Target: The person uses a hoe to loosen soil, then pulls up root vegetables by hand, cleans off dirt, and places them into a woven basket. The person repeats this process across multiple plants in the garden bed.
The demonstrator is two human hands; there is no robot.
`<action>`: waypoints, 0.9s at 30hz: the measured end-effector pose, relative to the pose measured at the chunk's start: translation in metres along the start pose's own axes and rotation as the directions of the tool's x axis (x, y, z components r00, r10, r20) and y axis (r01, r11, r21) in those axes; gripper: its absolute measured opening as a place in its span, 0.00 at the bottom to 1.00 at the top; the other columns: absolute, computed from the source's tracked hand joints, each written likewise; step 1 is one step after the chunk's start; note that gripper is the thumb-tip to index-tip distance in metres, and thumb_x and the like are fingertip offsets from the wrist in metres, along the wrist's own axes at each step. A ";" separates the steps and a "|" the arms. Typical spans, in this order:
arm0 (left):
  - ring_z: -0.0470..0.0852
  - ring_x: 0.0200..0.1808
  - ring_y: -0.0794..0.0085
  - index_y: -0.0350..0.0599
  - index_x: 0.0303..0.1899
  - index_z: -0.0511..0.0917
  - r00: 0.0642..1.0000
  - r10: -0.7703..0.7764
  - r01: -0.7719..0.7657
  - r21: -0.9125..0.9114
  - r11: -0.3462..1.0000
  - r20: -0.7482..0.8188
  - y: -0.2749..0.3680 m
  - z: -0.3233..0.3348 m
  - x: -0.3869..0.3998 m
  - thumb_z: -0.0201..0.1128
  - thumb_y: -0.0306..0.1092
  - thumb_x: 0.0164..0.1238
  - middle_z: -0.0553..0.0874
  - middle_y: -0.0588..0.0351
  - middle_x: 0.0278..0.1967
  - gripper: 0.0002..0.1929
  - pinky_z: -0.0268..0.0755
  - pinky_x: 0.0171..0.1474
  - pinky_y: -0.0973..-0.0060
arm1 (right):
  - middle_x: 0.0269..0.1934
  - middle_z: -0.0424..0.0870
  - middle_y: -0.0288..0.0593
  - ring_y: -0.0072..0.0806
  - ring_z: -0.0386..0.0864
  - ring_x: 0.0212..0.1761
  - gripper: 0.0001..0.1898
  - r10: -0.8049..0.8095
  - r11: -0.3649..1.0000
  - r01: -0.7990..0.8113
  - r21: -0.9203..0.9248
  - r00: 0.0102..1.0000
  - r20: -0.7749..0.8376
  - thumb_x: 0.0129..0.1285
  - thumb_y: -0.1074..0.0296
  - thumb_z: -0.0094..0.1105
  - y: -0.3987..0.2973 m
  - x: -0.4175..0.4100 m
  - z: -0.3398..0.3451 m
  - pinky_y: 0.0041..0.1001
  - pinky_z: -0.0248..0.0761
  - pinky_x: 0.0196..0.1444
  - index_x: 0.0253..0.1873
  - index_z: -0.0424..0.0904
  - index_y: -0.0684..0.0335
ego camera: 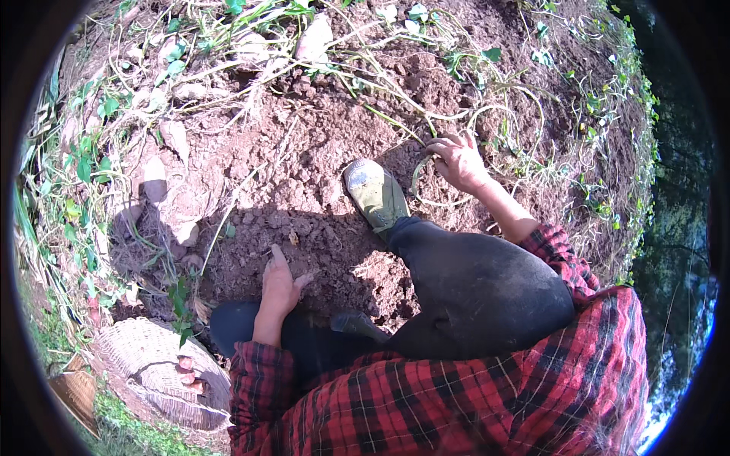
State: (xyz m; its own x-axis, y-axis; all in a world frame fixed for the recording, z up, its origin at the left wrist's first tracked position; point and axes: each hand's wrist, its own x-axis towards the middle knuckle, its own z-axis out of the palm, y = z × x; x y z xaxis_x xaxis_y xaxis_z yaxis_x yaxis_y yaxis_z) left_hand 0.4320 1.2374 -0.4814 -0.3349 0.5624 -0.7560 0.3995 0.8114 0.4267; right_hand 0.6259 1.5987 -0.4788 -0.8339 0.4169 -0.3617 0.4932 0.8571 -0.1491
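Note:
My right hand (458, 159) has its fingers closed on a long pale vine (399, 94) above and right of my shoe; the vine loops around beneath the hand. Over the shaded soil beside my bent knee, my left hand (281, 285) is empty, with thumb and fingers apart. Reddish-brown clods of soil (302, 142) lie between the hands. Several sweet potatoes, dusty with soil, rest among vines at the left, one pale tuber (174, 139) in sunlight and another (154, 176) partly in shade. At the top, a larger tuber (314, 39) lies against the stems.
A woven wicker basket (122, 342) with a few reddish pieces in it stands at the lower left, near a woven straw item (77, 393). My canvas shoe (376, 191) is planted on the soil. Leafy vines (599, 114) spread along the right side.

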 end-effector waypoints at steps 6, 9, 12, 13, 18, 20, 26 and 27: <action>0.67 0.57 0.42 0.28 0.65 0.42 0.994 -0.092 0.093 -0.026 0.995 0.056 -0.004 0.000 0.003 0.67 0.43 0.52 0.69 0.31 0.55 0.49 0.59 0.60 0.59 | 0.40 0.81 0.45 0.38 0.80 0.40 0.11 -0.029 0.929 0.173 0.328 0.916 -0.400 0.61 0.70 0.49 -0.046 0.153 -0.084 0.31 0.73 0.46 0.46 0.77 0.59; 0.64 0.60 0.44 0.29 0.65 0.42 0.995 -0.099 0.099 -0.013 0.995 0.031 0.001 0.003 0.003 0.67 0.44 0.52 0.67 0.34 0.57 0.49 0.55 0.63 0.58 | 0.37 0.84 0.41 0.31 0.82 0.34 0.15 -0.239 0.953 0.292 0.086 0.894 -0.379 0.64 0.70 0.46 -0.063 0.244 -0.095 0.27 0.76 0.39 0.54 0.75 0.53; 0.61 0.63 0.46 0.31 0.65 0.42 0.994 -0.092 0.092 0.002 0.996 0.059 0.009 0.006 0.011 0.67 0.45 0.52 0.66 0.36 0.58 0.49 0.52 0.65 0.59 | 0.50 0.77 0.44 0.36 0.77 0.50 0.21 -0.318 0.850 0.310 -0.426 0.947 0.054 0.64 0.69 0.43 -0.055 0.315 -0.064 0.32 0.72 0.51 0.63 0.64 0.49; 0.61 0.63 0.47 0.31 0.65 0.42 0.990 -0.129 0.129 0.004 0.992 0.050 0.001 0.007 0.004 0.67 0.45 0.52 0.66 0.37 0.58 0.49 0.52 0.65 0.59 | 0.54 0.73 0.46 0.40 0.72 0.56 0.21 -0.426 0.817 0.453 -0.357 0.891 0.156 0.64 0.69 0.43 -0.082 0.316 -0.052 0.35 0.68 0.56 0.63 0.63 0.52; 0.62 0.61 0.46 0.30 0.65 0.44 0.988 -0.154 0.154 -0.049 0.987 -0.006 0.006 0.005 -0.004 0.68 0.44 0.51 0.67 0.34 0.57 0.49 0.53 0.64 0.57 | 0.60 0.67 0.45 0.43 0.60 0.66 0.22 -0.328 0.820 0.355 -0.449 0.934 0.141 0.60 0.67 0.50 -0.093 0.328 -0.024 0.36 0.62 0.60 0.60 0.64 0.56; 0.64 0.60 0.44 0.28 0.65 0.44 0.988 -0.153 0.153 -0.068 0.986 0.004 0.003 0.002 -0.008 0.69 0.43 0.50 0.67 0.31 0.56 0.49 0.53 0.63 0.57 | 0.62 0.65 0.45 0.42 0.60 0.66 0.28 -0.324 0.813 0.396 -0.428 0.917 0.233 0.56 0.68 0.56 -0.104 0.318 -0.037 0.36 0.63 0.60 0.63 0.61 0.55; 0.60 0.63 0.44 0.29 0.65 0.44 0.985 -0.131 0.143 -0.106 0.984 0.109 0.003 -0.008 -0.004 0.67 0.49 0.50 0.63 0.30 0.59 0.50 0.52 0.64 0.55 | 0.46 0.78 0.49 0.38 0.77 0.46 0.35 -0.077 0.928 0.141 0.346 0.979 -0.191 0.48 0.50 0.66 -0.064 0.287 -0.087 0.34 0.71 0.52 0.57 0.64 0.63; 0.65 0.60 0.44 0.28 0.64 0.47 0.988 -0.124 0.134 -0.110 0.985 0.090 -0.002 -0.011 -0.006 0.67 0.51 0.50 0.67 0.30 0.56 0.50 0.57 0.62 0.57 | 0.46 0.77 0.47 0.36 0.77 0.46 0.31 -0.167 0.439 0.112 0.892 0.985 -0.041 0.51 0.50 0.64 -0.080 0.275 -0.109 0.38 0.71 0.51 0.54 0.67 0.64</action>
State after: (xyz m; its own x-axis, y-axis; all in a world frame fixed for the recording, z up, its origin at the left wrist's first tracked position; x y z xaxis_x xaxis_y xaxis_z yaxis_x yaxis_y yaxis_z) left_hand 0.4238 1.2344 -0.4718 -0.3040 0.4410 -0.8445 0.2545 0.8918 0.3741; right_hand 0.3299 1.6779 -0.4658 -0.9141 0.2797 -0.2936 0.3443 0.1527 -0.9264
